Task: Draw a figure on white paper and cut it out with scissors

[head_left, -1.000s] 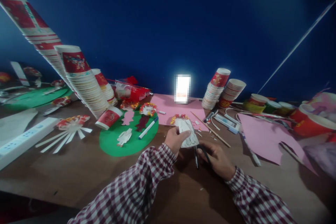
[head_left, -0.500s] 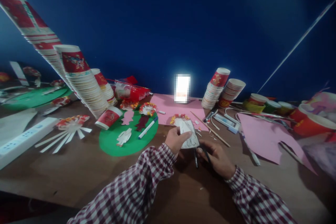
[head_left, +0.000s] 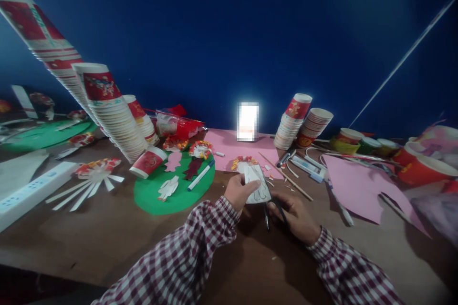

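Note:
My left hand pinches a small white piece of paper with a figure drawn on it in dark lines. Close to the paper's lower right corner, my right hand is closed around black-handled scissors, mostly hidden by the fingers. A thin, shiny dark piece points down below the paper; whether it belongs to the scissors I cannot tell. Just behind the paper lies a red-and-yellow patterned cut-out ring. On a green paper disc to the left rest paper figures and a marker.
Tall stacks of paper cups lean at the left, with smaller cup stacks at the back right. A white power strip lies far left. Pink paper and a wooden stick lie right. A blue wall rises behind.
The whole view has shifted slightly. Both hands keep nearly the same place on the paper and scissors; the paper looks tilted a little differently.

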Demonstrator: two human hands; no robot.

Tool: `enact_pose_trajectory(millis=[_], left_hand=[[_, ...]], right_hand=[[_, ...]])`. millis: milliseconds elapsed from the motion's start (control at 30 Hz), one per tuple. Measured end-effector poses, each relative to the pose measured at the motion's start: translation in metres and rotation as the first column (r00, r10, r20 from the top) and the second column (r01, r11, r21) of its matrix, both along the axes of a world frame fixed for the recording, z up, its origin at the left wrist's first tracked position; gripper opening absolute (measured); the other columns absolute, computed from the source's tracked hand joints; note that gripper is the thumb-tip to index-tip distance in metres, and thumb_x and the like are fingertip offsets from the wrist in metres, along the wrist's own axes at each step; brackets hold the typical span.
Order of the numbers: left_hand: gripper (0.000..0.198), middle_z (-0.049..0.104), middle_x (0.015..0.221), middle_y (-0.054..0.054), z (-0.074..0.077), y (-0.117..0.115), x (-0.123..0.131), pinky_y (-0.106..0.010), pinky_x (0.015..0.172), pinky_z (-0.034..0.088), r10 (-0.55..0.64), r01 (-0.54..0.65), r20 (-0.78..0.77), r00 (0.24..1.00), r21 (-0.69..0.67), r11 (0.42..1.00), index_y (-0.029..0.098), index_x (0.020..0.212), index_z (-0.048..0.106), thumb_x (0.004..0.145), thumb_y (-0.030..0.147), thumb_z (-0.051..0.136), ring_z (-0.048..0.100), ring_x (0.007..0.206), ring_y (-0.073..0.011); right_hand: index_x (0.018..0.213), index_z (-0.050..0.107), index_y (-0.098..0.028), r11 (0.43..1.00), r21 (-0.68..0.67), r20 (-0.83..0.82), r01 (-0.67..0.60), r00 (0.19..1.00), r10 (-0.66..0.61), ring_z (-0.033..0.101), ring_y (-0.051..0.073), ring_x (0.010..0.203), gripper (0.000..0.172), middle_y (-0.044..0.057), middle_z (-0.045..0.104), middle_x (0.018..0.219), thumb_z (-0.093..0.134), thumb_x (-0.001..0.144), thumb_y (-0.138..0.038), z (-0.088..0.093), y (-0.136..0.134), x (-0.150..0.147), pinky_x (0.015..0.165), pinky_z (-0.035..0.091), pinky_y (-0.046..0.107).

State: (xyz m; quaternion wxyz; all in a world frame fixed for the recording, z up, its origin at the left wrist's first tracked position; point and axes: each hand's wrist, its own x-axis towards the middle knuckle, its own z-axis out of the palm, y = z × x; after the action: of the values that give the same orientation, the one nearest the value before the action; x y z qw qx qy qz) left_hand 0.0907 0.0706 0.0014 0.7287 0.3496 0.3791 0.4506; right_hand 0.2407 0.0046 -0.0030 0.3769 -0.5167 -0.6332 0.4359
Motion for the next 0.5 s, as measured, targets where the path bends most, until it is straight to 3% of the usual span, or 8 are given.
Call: enact_pose_trajectory(millis=[500], left_hand=[[0.037, 0.067, 0.068, -0.007, 0.0001, 0.0003, 0.0007, -0.027, 0.058, 0.05, 0.001, -0.001, 0.004, 1.0, 0.012, 1.0, 0.008, 0.075, 0.065, 0.048, 0.03, 0.078, 0.061, 0.059, -0.0158]], right_hand=[[0.102, 0.061, -0.016, 1.0, 0.029, 0.021, 0.0, 1.0, -0.001, 0.046, 0.012, 0.055, 0.032, 0.0, 0.054, 0.064, 0.052, 0.082, -0.04, -0.0051, -0.0002, 0.0016, 0.051, 0.04, 0.021]])
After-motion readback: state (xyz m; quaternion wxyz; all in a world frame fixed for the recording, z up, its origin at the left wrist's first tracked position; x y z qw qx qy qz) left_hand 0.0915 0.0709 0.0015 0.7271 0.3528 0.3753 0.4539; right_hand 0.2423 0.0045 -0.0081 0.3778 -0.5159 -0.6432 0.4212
